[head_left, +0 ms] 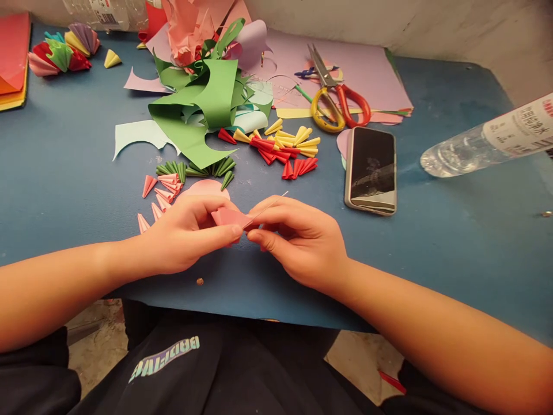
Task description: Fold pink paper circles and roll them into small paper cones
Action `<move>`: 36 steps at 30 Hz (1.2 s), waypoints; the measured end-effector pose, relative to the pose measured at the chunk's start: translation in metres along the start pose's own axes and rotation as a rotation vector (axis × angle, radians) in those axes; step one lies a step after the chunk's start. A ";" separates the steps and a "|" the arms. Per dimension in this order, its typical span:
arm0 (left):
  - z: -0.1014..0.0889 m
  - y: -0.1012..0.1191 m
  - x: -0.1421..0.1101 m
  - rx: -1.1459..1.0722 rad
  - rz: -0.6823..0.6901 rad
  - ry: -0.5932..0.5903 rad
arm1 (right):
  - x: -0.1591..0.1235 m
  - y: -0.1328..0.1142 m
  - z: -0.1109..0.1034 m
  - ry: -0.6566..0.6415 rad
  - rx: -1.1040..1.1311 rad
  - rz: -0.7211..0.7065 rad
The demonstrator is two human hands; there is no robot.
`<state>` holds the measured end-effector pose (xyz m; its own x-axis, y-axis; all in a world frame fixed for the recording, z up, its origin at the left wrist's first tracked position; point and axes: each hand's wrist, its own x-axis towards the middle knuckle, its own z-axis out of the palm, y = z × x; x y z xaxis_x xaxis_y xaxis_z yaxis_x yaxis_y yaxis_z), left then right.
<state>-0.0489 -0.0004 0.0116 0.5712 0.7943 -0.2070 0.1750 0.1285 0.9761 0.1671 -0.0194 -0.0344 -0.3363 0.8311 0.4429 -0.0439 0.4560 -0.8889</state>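
My left hand (pixel 190 230) is closed, pinching a folded pink paper piece (pixel 231 218) between thumb and fingers, just above the table's front part. Against its right tip, the thumb and forefinger of my right hand (pixel 302 236) close on a thin pale stick (pixel 276 200), whose far end pokes up past the fingers. Whether the right fingertips also pinch the paper is hard to see. Pink paper discs (pixel 207 188) lie partly hidden behind my left hand. Small rolled pink cones (pixel 166 193) are scattered to its left, with green cones (pixel 216 167) beyond.
Red and yellow cones (pixel 280 144) lie mid-table. Behind them are green paper scraps (pixel 216 98) and scissors (pixel 330 86) on purple sheets (pixel 367 75). A phone (pixel 372 170) and a water bottle (pixel 470 141) stand right. Pleated paper pieces (pixel 63 55) and red paper (pixel 12 52) lie back left.
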 end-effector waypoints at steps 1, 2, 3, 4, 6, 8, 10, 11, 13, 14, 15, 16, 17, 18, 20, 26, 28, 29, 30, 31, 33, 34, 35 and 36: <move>0.000 0.000 0.001 -0.042 -0.018 -0.012 | 0.001 0.001 0.000 0.007 -0.017 -0.029; -0.001 0.001 0.001 -0.075 -0.042 -0.022 | 0.001 0.003 0.000 0.020 -0.027 -0.043; -0.001 0.001 0.001 -0.102 -0.066 -0.038 | 0.002 0.003 0.000 0.032 -0.035 -0.051; -0.001 0.001 0.001 -0.126 -0.092 -0.055 | 0.002 0.004 0.000 0.039 -0.039 -0.058; -0.002 0.000 0.001 -0.157 -0.135 -0.091 | 0.002 0.004 0.000 0.036 -0.042 -0.071; -0.002 0.001 0.000 -0.164 -0.160 -0.119 | 0.002 0.002 0.001 0.032 -0.043 -0.079; -0.003 0.001 0.000 -0.149 -0.174 -0.124 | 0.001 0.000 0.001 0.029 -0.041 -0.070; -0.003 0.001 0.000 -0.139 -0.180 -0.120 | 0.001 -0.001 0.001 0.027 -0.034 -0.055; -0.003 0.000 0.000 -0.125 -0.195 -0.108 | 0.000 -0.004 0.001 0.018 -0.003 -0.002; -0.003 0.000 0.000 -0.123 -0.203 -0.103 | -0.001 -0.005 0.001 0.014 0.019 0.032; -0.003 -0.001 0.000 -0.126 -0.209 -0.097 | -0.002 -0.007 0.002 0.011 0.043 0.065; -0.003 -0.002 0.000 -0.131 -0.213 -0.091 | -0.002 -0.008 0.002 0.010 0.067 0.098; -0.002 -0.002 0.000 -0.138 -0.211 -0.084 | -0.002 -0.009 0.003 0.013 0.090 0.127; -0.002 -0.003 0.000 -0.140 -0.207 -0.077 | -0.003 -0.010 0.004 0.018 0.113 0.153; 0.000 -0.003 -0.001 -0.125 -0.190 -0.060 | -0.003 -0.012 0.006 0.035 0.163 0.206; 0.009 0.000 -0.002 -0.018 -0.105 0.003 | -0.003 -0.016 0.010 0.075 0.294 0.338; 0.010 0.000 -0.003 0.017 -0.094 0.020 | -0.002 -0.017 0.011 0.093 0.319 0.374; 0.011 0.000 -0.003 0.037 -0.092 0.025 | -0.002 -0.018 0.011 0.101 0.335 0.392; 0.011 -0.001 -0.004 0.056 -0.090 0.029 | -0.001 -0.018 0.012 0.108 0.350 0.411; 0.011 -0.002 -0.004 0.074 -0.087 0.032 | -0.001 -0.018 0.012 0.114 0.362 0.432; 0.011 -0.004 -0.005 0.096 -0.072 0.040 | -0.001 -0.019 0.013 0.122 0.369 0.473; 0.011 -0.005 -0.006 0.102 -0.060 0.048 | -0.001 -0.018 0.014 0.123 0.368 0.489; 0.011 -0.005 -0.006 0.107 -0.048 0.056 | -0.001 -0.018 0.014 0.123 0.366 0.500; 0.012 -0.005 -0.006 0.113 -0.036 0.064 | -0.001 -0.018 0.014 0.121 0.366 0.509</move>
<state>-0.0435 -0.0126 0.0076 0.5112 0.8272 -0.2333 0.2856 0.0926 0.9539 0.1555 -0.0330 -0.0206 -0.2918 0.9549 -0.0544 -0.2321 -0.1259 -0.9645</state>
